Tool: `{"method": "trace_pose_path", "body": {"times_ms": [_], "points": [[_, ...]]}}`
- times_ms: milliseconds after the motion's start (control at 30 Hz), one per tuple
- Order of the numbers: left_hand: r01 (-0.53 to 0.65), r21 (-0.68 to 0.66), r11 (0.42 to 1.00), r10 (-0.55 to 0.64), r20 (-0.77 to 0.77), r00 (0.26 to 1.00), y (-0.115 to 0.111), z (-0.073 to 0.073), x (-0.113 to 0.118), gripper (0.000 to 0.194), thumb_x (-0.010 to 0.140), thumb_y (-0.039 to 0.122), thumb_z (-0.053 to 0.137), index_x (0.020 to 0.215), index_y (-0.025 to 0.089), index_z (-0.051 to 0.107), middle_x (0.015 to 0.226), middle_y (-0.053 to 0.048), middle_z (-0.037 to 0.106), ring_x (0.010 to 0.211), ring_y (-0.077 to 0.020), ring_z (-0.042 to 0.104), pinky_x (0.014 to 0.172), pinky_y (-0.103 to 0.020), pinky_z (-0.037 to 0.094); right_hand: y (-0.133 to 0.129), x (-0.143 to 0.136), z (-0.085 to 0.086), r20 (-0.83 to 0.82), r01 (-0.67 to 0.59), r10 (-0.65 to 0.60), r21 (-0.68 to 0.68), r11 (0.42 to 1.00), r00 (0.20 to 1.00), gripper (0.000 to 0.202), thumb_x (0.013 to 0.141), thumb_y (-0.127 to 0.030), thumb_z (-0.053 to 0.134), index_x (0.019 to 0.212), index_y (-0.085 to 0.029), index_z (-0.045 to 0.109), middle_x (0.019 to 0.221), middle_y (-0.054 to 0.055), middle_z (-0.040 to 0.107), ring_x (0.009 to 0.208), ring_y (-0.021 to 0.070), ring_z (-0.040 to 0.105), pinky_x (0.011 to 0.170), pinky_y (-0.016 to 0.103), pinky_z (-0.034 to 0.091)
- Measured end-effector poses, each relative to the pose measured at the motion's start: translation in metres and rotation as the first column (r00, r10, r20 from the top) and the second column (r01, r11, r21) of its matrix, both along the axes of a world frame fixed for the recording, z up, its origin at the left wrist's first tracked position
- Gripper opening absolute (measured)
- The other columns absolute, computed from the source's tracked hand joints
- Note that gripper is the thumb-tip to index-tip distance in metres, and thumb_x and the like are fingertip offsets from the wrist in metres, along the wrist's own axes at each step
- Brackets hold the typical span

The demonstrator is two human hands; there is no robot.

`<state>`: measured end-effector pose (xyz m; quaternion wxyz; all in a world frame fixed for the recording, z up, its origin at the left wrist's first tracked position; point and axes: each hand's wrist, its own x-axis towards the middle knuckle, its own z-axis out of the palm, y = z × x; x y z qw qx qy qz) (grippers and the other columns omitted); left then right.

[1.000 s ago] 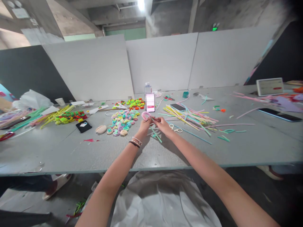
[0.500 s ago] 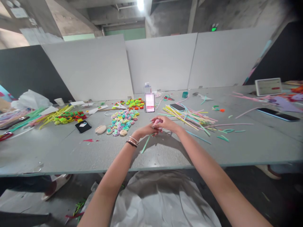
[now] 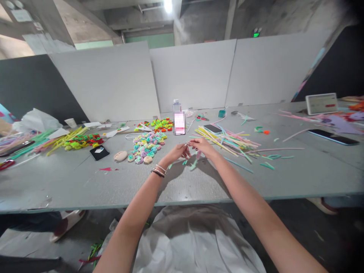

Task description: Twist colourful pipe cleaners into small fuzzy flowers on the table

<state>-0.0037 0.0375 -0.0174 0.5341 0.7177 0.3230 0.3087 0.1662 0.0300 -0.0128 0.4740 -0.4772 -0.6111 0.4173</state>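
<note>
My left hand (image 3: 181, 151) and my right hand (image 3: 201, 146) meet fingertip to fingertip above the grey table, both in a pinch. A fuzzy pipe cleaner (image 3: 194, 164), green with a pink part higher up, hangs below my right hand and looks blurred. Green ends (image 3: 170, 166) stick out below my left hand. How the pieces join between the fingers is hidden. To the left of my hands lies a pile of small pastel coiled fuzzy pieces (image 3: 148, 147). To their right is a spread of loose straight pipe cleaners (image 3: 227, 140).
Behind my hands, a phone with a lit screen (image 3: 179, 124) leans on a bottle (image 3: 176, 103). Another phone (image 3: 212, 129) lies by the loose stems. Farther left are a black square case (image 3: 99, 152) and a beige oval piece (image 3: 121, 156). Red-handled scissors (image 3: 203, 118) lie at the back.
My hands have shifted from overlapping to fingertips touching, and my right hand has turned. The green stem that slanted out below my left hand now shows as short ends; a green-and-pink piece hangs under my right hand.
</note>
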Motion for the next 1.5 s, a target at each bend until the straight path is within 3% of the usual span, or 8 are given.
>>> {"method": "trace_pose_path", "body": {"times_ms": [167, 400, 733, 933, 1167, 1367, 1433, 1500], "points": [[-0.072, 0.044, 0.996, 0.071, 0.024, 0.997, -0.002, 0.003, 0.000, 0.045, 0.087, 0.056, 0.044, 0.078, 0.013, 0.054, 0.064, -0.004, 0.062, 0.058, -0.0117, 0.060, 0.060, -0.024, 0.045, -0.006, -0.004, 0.003, -0.035, -0.111, 0.110, -0.030, 0.993, 0.993, 0.022, 0.076, -0.036, 0.064, 0.083, -0.016, 0.070, 0.082, 0.005, 0.069, 0.061, 0.0105, 0.055, 0.046, 0.019, 0.037], [-0.184, 0.008, 0.983, 0.182, 0.110, 0.977, 0.000, 0.006, 0.004, 0.038, 0.088, 0.048, 0.046, 0.070, 0.014, 0.050, 0.055, 0.000, 0.055, 0.050, -0.0091, 0.054, 0.055, -0.023, 0.043, -0.002, -0.004, 0.001, -0.135, -0.076, 0.069, -0.040, 0.996, 0.988, 0.019, 0.074, -0.035, 0.067, 0.078, -0.016, 0.066, 0.075, 0.005, 0.068, 0.065, 0.0125, 0.059, 0.053, 0.021, 0.042], [-0.267, -0.014, 0.964, 0.261, 0.258, 0.930, 0.003, 0.005, 0.003, 0.037, 0.086, 0.047, 0.048, 0.084, 0.013, 0.061, 0.069, -0.003, 0.064, 0.056, -0.0092, 0.055, 0.057, -0.022, 0.041, -0.007, -0.006, 0.007, -0.272, -0.084, 0.059, -0.082, 0.993, 0.960, 0.019, 0.071, -0.036, 0.067, 0.072, -0.017, 0.063, 0.066, 0.002, 0.062, 0.061, 0.0127, 0.056, 0.057, 0.024, 0.043], [-0.365, -0.119, 0.923, 0.383, 0.362, 0.850, 0.005, 0.009, -0.004, 0.035, 0.085, 0.046, 0.050, 0.087, 0.013, 0.064, 0.070, -0.003, 0.064, 0.055, -0.0078, 0.053, 0.057, -0.021, 0.040, -0.004, -0.006, 0.006, -0.336, -0.027, -0.028, -0.157, 0.987, 0.942, 0.010, 0.076, -0.026, 0.066, 0.070, -0.018, 0.063, 0.064, 0.003, 0.062, 0.061, 0.0133, 0.059, 0.063, 0.027, 0.047], [-0.380, -0.169, 0.909, 0.415, 0.415, 0.809, 0.003, 0.011, -0.002, 0.031, 0.086, 0.041, 0.050, 0.087, 0.013, 0.064, 0.068, -0.003, 0.063, 0.054, -0.0074, 0.052, 0.056, -0.020, 0.040, -0.006, -0.006, 0.004, -0.341, -0.138, 0.091, -0.117, 0.984, 0.936, 0.018, 0.082, -0.036, 0.062, 0.086, -0.019, 0.065, 0.078, 0.006, 0.069, 0.068, 0.0150, 0.064, 0.066, 0.027, 0.051], [-0.542, -0.258, 0.800, 0.596, 0.446, 0.667, 0.008, 0.016, -0.007, 0.026, 0.089, 0.035, 0.044, 0.087, 0.015, 0.061, 0.064, 0.000, 0.058, 0.051, -0.0058, 0.049, 0.052, -0.018, 0.037, -0.004, -0.002, -0.001, -0.231, -0.221, 0.185, -0.141, 0.965, 0.955, 0.021, 0.081, -0.036, 0.061, 0.093, -0.021, 0.066, 0.089, 0.007, 0.072, 0.071, 0.0148, 0.065, 0.067, 0.026, 0.050], [-0.552, -0.240, 0.799, 0.598, 0.419, 0.684, 0.011, 0.014, -0.009, 0.026, 0.089, 0.035, 0.044, 0.085, 0.015, 0.060, 0.062, 0.001, 0.057, 0.049, -0.0055, 0.047, 0.050, -0.018, 0.036, -0.005, -0.002, 0.000, -0.204, -0.220, 0.190, -0.137, 0.966, 0.960, 0.020, 0.082, -0.037, 0.060, 0.092, -0.021, 0.067, 0.092, 0.007, 0.072, 0.071, 0.0147, 0.065, 0.065, 0.025, 0.049], [-0.524, -0.168, 0.835, 0.547, 0.351, 0.760, 0.013, 0.010, -0.009, 0.028, 0.089, 0.035, 0.043, 0.080, 0.014, 0.060, 0.060, 0.001, 0.056, 0.047, -0.0056, 0.046, 0.049, -0.018, 0.035, -0.006, -0.003, 0.001, -0.195, -0.191, 0.163, -0.136, 0.972, 0.967, 0.018, 0.081, -0.035, 0.061, 0.090, -0.020, 0.067, 0.093, 0.007, 0.072, 0.072, 0.0150, 0.065, 0.063, 0.025, 0.048]]}}
